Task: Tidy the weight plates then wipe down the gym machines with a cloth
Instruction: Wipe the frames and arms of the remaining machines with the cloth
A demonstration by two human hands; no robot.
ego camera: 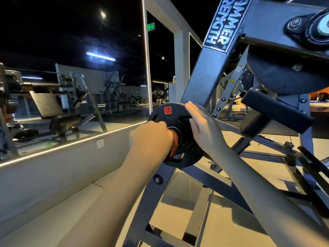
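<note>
Weight plate: black disc with a red 2.5 kg label, centre of the frame, seated on a peg of the machine frame.
Left hand: fisted round the cloth, pressed at the plate's hub.
Right hand: flat, fingers straight, palm against the plate's right rim; it grips nothing.
Cloth: orange, bunched, mostly hidden under the fist.
Mirror: left half of the frame; it reflects a bench and a second plate lying on the floor, lower left.
Progress: I judge this plate racked. Wiping looks barely begun, at the hub only. I cannot tell whether the frame and pads at upper right have been wiped. The floor plate probably needs tidying.
</note>
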